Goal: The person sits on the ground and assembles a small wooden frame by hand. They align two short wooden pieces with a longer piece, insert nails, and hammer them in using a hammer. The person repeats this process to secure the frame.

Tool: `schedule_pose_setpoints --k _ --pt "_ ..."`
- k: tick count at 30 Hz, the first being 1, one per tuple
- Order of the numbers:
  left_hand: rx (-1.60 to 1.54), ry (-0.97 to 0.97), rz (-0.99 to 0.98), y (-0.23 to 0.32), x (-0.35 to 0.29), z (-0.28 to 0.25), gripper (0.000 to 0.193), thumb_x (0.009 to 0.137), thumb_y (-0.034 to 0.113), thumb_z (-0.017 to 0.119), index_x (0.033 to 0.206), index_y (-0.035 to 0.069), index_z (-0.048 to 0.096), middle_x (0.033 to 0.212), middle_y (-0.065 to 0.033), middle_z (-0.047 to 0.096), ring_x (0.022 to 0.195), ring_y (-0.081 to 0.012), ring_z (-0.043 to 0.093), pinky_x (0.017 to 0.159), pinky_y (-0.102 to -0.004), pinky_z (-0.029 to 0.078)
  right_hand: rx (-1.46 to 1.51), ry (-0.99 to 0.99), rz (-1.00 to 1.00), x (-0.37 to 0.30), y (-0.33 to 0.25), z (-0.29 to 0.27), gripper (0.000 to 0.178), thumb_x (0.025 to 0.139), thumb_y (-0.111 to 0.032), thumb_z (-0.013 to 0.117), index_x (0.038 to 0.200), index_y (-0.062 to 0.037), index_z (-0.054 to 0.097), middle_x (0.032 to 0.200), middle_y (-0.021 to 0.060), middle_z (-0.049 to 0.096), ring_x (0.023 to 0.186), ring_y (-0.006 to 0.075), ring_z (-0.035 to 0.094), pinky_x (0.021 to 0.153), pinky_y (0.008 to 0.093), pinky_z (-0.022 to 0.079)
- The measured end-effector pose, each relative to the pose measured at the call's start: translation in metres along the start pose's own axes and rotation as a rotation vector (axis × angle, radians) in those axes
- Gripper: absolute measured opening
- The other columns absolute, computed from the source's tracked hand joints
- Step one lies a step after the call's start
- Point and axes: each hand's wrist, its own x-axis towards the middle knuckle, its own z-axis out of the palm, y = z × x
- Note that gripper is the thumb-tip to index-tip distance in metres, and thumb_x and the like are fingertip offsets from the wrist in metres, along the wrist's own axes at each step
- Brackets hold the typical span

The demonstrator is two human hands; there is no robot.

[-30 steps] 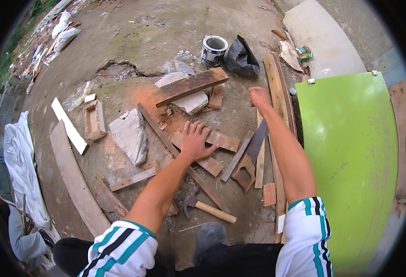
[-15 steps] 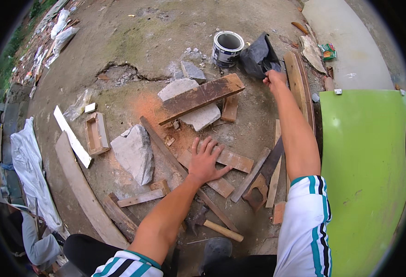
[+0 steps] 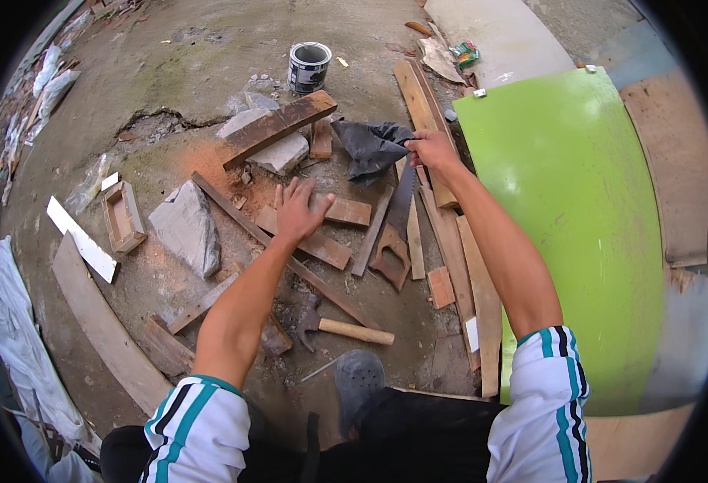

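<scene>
My right hand is closed on the edge of a crumpled black plastic bag, which hangs to the left of it. Below the bag lies a handsaw with a wooden handle, its blade tip close under my right hand. My left hand is open with fingers spread, over short wooden blocks; whether it touches them I cannot tell. A long brown beam rests across grey stone slabs, with orange sawdust at its left end.
A paint can stands beyond the beam. A claw hammer lies near my shoe. Long planks and a green panel are on the right. A small wooden box and a pointed stone sit left.
My right hand has pulled the black bag nearer, away from the paint can. The view has shifted right. My left hand stays spread over the wood pieces.
</scene>
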Motion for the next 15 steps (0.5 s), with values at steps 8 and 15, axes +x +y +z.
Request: schedule_pose_setpoints --k 8,15 --pt "-1.040 -0.247 -0.841 0.159 0.006 -0.014 0.065 0.097 0.050 0.061 0.130 -0.006 0.061 0.117 -0.0204 0.067 0.110 -0.0273 0.065 0.094 -0.0421 0.054 -0.027 -0.115 0.062 -0.154 0.019 -0.065 0.007 0.094 -0.007 0.065 0.096 -0.0004 0.068 0.078 0.0019 0.063 0.068 0.0114 0.060 0.065 0.0286 0.053" --pt "-1.135 -0.365 -0.507 0.228 -0.076 0.002 0.023 0.084 0.011 0.066 0.102 -0.004 0.065 0.076 -0.0080 0.063 0.059 -0.0153 0.062 0.056 -0.0284 0.057 -0.007 -0.245 0.248 -0.274 0.023 -0.131 0.011 0.092 -0.009 0.069 0.091 0.0015 0.069 0.079 0.0039 0.064 0.069 0.0140 0.062 0.066 0.0300 0.055"
